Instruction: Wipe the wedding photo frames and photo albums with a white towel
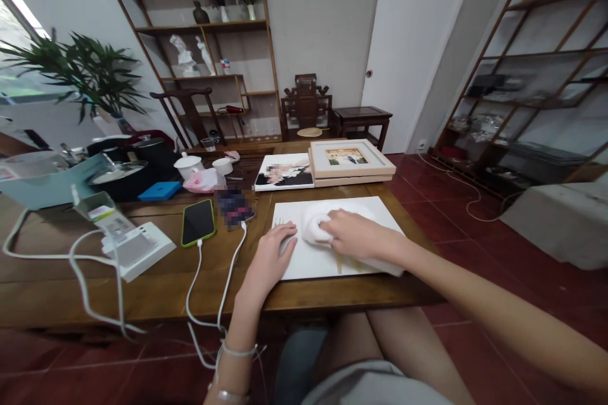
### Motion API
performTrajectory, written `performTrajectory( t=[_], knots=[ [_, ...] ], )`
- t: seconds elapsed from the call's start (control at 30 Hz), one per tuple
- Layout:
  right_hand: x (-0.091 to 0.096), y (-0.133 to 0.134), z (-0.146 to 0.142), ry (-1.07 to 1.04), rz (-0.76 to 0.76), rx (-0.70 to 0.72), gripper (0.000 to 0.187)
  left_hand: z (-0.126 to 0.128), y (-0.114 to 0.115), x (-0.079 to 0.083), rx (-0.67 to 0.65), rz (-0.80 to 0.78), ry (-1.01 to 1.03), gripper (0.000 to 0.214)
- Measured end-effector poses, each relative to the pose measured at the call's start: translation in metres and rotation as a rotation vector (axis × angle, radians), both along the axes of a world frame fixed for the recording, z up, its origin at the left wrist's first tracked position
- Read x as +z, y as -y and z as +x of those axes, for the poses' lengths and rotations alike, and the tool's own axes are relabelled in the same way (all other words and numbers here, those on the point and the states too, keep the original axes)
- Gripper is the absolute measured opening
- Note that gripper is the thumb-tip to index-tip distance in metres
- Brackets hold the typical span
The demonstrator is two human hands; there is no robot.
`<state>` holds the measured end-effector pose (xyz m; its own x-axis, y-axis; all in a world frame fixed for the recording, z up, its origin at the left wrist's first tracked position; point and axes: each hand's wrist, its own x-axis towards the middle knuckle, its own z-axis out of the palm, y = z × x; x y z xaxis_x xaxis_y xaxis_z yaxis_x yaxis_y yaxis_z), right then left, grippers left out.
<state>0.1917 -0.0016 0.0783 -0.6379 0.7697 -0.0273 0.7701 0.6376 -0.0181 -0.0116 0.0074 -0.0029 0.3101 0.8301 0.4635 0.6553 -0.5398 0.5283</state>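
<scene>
A white flat board (327, 209) lies on the wooden table (142, 297) in front of me. My right hand (354, 234) presses a bunched white cloth (314, 226) onto the board, fingers curled over it. My left hand (272, 253) rests with its fingers on the board's left edge, holding it steady, fingers lying flat. A trailing part of the cloth hangs under my right wrist toward the board's near right corner.
Behind the board sit a stack of framed pictures (350, 161) and an unframed print (285, 172). Left of it lie a green-cased phone (198, 221) on a charging cable, a white power strip (137, 247), cups, pots and a plant. Shelves and chairs stand behind.
</scene>
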Motion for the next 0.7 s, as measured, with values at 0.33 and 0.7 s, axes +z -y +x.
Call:
performTrajectory(
  t=[0.33, 0.7],
  knots=[
    [-0.018, -0.050, -0.009, -0.115, 0.068, 0.032, 0.024, 0.001, 0.001, 0.001, 0.003, 0.002, -0.003, 0.020],
    [0.003, 0.070, -0.003, 0.000, -0.052, 0.342, 0.019, 0.000, 0.001, 0.000, -0.011, 0.011, 0.007, 0.021]
  ],
)
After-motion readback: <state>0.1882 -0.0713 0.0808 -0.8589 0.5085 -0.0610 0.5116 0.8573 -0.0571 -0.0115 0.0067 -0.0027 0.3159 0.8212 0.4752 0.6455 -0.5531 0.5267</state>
